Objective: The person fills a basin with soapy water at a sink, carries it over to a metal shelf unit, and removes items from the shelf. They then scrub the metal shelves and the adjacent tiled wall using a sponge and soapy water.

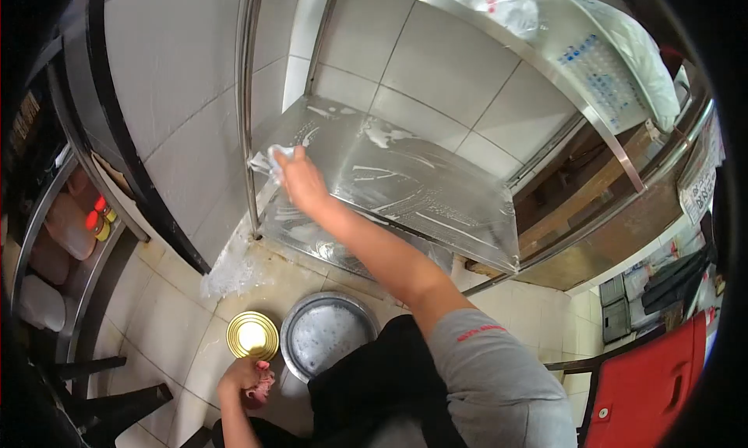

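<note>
My right hand [304, 179] reaches across to the left end of a wet steel shelf [421, 183] streaked with suds. Its fingers are closed round a crumpled white cloth [274, 161], pressed at the shelf's upright post [248, 121]. Low in the view, my left hand [240, 379] grips a bunched pink cloth [262, 384]. Just beyond that hand stands a round gold tin [252, 336] on the floor. Beside the tin is a wide metal basin [329, 301] with cloudy liquid in it.
Foam [230, 276] lies on the floor tiles by the post. Above, an upper rack carries a white plastic basket [600, 66] and bags. On the left is a shelf with bottles [97, 226]; black stool legs [128, 409] stand near my left arm. At right is a red chair [650, 378].
</note>
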A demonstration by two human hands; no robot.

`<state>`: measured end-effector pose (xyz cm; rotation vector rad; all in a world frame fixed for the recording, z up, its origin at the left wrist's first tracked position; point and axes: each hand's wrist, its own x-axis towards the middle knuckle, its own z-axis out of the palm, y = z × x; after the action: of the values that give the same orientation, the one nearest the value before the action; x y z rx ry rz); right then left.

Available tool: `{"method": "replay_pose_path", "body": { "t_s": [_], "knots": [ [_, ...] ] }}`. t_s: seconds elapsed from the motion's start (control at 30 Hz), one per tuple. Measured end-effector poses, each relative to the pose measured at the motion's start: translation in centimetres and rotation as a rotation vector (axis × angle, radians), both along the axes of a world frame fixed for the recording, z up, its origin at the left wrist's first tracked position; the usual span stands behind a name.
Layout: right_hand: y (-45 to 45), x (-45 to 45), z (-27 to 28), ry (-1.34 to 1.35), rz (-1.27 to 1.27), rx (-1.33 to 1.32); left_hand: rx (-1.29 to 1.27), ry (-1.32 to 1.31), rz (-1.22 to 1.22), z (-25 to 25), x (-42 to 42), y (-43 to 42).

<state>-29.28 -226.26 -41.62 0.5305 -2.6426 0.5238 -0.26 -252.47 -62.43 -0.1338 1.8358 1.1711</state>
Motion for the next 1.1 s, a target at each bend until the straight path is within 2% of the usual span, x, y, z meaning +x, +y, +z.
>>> {"method": "replay_pose_path", "body": {
  "t_s": [0.07, 0.1, 0.13, 0.17, 0.2, 0.23, 0.27, 0.3, 0.33, 0.37, 0.4, 0.47, 0.5, 0.53, 0.57, 0.6, 0.63, 0.73, 0.8, 0.83, 0.87, 0.9, 0.93, 0.97, 1.03, 1.07, 1.1],
  "knots": [
    [3.6, -4.4, -2.2, -0.062, -0.16, 0.092, -0.085, 0.19, -0.178, 2.5, 0.1, -0.2],
    [7.2, -5.2, -3.2, -0.09, -0.225, 0.126, -0.038, -0.003, -0.044, -2.4, 1.3, -2.3],
    [12.1, -4.6, -4.0, -0.024, -0.336, 0.262, -0.076, -0.011, -0.03, -1.4, 1.5, -3.0],
    [20.4, -5.3, -8.3, 0.091, -0.403, -0.133, -0.112, -0.024, -0.014, 0.8, 2.4, -3.7],
    [23.1, 0.6, -2.1, 0.006, -0.612, 0.576, -0.145, -0.036, 0.007, 3.3, 3.1, -4.0],
    [32.3, 1.4, -5.6, 0.151, -0.719, 0.379, -0.253, -0.031, -0.068, 5.8, 3.4, -4.0],
    [45.1, -0.6, -11.2, 0.003, -0.982, 0.295, -0.362, -0.027, -0.144, 8.5, 3.4, -3.9],
    [49.0, 2.4, -7.8, -0.286, -1.03, 0.884, -0.371, -0.069, -0.057, 9.6, 3.7, -4.1],
    [47.5, 3.6, -4.7, -0.236, -1.313, 0.39, -0.381, -0.108, 0.032, 10.7, 4.1, -4.2],
    [44.8, 4.2, -2.3, -0.178, -1.535, -0.138, -0.284, -0.192, 0.281, 10.2, 5.5, -4.6],
    [41.9, 2.6, -1.9, -0.366, -1.428, 0.324, -0.183, -0.28, 0.522, 9.5, 6.5, -4.8],
    [36.3, -6.2, -3.7, -0.416, -1.099, 0.732, -0.069, -0.298, 0.526, 7.6, 6.4, -4.5],
    [33.0, -11.8, -6.0, -0.296, -0.933, 0.681, -0.046, -0.283, 0.521, 6.9, 6.3, -3.8],
    [24.7, -14.0, -3.6, -0.253, -0.82, 0.398, -0.021, -0.264, 0.518, 5.7, 6.3, -3.2],
    [18.5, -18.6, -5.2, -0.129, -0.757, 0.338, -0.148, 0.333, 0.002, -1.2, 7.9, -5.0],
    [13.3, -22.6, -6.5, -0.007, -0.69, 0.277, -0.142, 0.234, 0.108, -1.2, 7.7, -4.5],
    [9.3, -24.8, -5.7, -0.131, -0.531, 0.211, -0.13, 0.133, 0.215, -0.7, 7.9, -3.7],
    [11.8, -25.2, -6.8, 0.06, -0.338, 0.177, -0.103, -0.177, 0.516, 3.9, 9.1, -2.4],
    [23.2, -22.3, -8.0, 0.228, -0.437, 0.604, -0.068, -0.366, 0.685, 6.1, 8.9, -2.4],
    [26.4, -16.4, -3.6, -0.017, -0.55, 0.198, 0.098, -0.65, 0.951, 6.1, 9.2, -3.5],
    [33.0, -14.5, -4.9, 0.067, -0.563, 0.451, 0.089, -0.638, 0.862, 8.5, 8.7, -3.0],
    [34.8, -8.9, -1.9, -0.012, -0.633, 0.402, 0.08, -0.626, 0.771, 12.5, 8.0, -1.7],
    [41.0, -9.3, -4.4, 0.011, -0.835, 0.219, 0.07, -0.615, 0.676, 14.8, 7.7, -1.2],
    [40.9, -8.5, -3.5, -0.095, -0.865, 0.387, 0.201, -0.775, 0.858, 15.0, 7.7, -1.6],
    [38.5, -8.6, -1.9, -0.315, -0.906, 0.711, 0.058, -0.554, 0.678, 13.4, 7.4, -1.8],
    [37.6, -11.7, -5.4, -0.18, -0.86, 0.759, -0.022, -0.44, 0.591, 12.0, 7.3, -2.0],
    [32.6, -13.5, -4.3, -0.396, -0.743, 0.535, -0.101, -0.326, 0.502, 10.4, 7.1, -2.3]
  ]
}}
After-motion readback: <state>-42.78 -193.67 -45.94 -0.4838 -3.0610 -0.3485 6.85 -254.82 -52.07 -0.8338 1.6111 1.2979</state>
